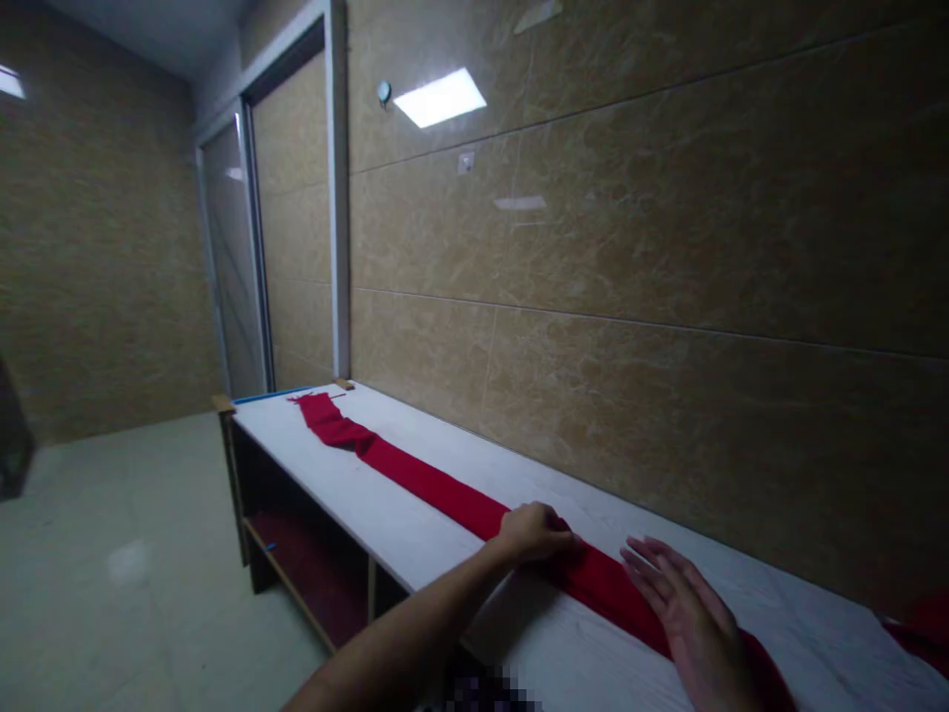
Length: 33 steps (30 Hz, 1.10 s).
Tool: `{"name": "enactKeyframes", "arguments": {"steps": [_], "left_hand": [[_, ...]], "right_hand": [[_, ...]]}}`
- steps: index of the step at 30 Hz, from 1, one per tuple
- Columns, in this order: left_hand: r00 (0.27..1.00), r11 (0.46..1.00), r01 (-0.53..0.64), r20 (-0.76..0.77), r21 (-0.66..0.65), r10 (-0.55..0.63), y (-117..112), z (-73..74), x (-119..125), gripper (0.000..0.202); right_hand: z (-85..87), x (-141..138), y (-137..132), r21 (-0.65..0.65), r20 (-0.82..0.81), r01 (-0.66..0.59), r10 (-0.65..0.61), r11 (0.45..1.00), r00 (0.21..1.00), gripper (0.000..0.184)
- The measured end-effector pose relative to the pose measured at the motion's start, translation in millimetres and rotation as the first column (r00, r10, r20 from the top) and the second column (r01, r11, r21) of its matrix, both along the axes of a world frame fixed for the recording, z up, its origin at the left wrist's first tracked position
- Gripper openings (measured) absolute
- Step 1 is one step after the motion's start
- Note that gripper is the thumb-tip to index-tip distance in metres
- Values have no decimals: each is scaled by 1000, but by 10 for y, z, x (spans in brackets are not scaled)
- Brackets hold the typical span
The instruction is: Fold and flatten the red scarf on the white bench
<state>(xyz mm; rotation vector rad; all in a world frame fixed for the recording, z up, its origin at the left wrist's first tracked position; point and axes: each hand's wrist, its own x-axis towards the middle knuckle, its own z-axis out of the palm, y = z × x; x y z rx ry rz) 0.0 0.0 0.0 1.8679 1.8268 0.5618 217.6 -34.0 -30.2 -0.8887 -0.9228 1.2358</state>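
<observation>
On the far left, at about nine o'clock, the pale floor is lying open and wide, and a sliding door is standing shut in the corner. The long white table is running from ten o'clock near the door down to four o'clock, with its back edge close along the tiled wall, so there is no free room on that side; the front edge is facing the open floor, and a lower shelf is showing under it. A long red cloth strip is lying along the middle of the table, well inside both edges. Its far part, toward eleven o'clock, is looking flat, though a small fold or twist is sitting near the far end. The person's left hand is pressing down on the strip at about six o'clock, the fingers curled over the cloth; whether they are pinching it or only pushing on it cannot be told. The right hand is lying at five o'clock, open and flat with fingers spread, resting on or just above the strip and gripping nothing. By judgement, the smoothing is well along: the far stretch seems laid out, and the part under and behind the hands, toward four o'clock, where the strip is leaving the picture, is not yet settled. Another bit of red fabric is showing at the right edge, apart from the hands.
</observation>
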Motion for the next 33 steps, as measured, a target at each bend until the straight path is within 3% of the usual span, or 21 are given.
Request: {"name": "enactKeyframes", "arguments": {"steps": [2, 5, 8, 12, 17, 22, 25, 27, 31, 33], "left_hand": [[998, 998, 45, 33, 34, -46, -11, 25, 38, 38], [984, 985, 120, 113, 127, -134, 0, 136, 141, 29], [952, 963, 216, 184, 159, -244, 50, 349, 340, 24], [843, 934, 338, 405, 112, -354, 65, 741, 732, 20], [729, 944, 317, 614, 87, -301, -44, 1219, 1156, 23], [537, 943, 323, 805, 81, -253, -57, 1487, 1105, 24], [486, 957, 277, 846, 90, -220, -9, 1493, 823, 29], [505, 970, 233, 844, 72, -184, 22, 1411, 577, 30], [608, 987, 162, 788, -1, -99, 49, 1031, 68, 35], [657, 991, 131, 751, -36, -59, 45, 785, -144, 39]], "right_hand": [[-24, -106, -206, -72, -125, -115, 105, 991, 987, 55], [-142, -327, -568, -148, -221, -368, 332, 918, 917, 63], [-229, -535, -800, -73, -398, -511, 445, 856, 802, 79], [-224, -640, -761, -35, -630, -297, 209, 954, 748, 75], [-146, -543, -517, -82, -794, -34, -45, 996, 606, 85], [-105, -199, -364, -107, -825, 123, -157, 987, 543, 76], [-172, 57, -275, -131, -823, 163, -200, 978, 533, 74], [-251, 183, -203, -105, -799, 187, -195, 977, 569, 78], [-378, 264, -81, 17, -725, 176, -109, 984, 680, 78], [-397, 251, -49, 5, -715, 164, -111, 986, 690, 75]]}}
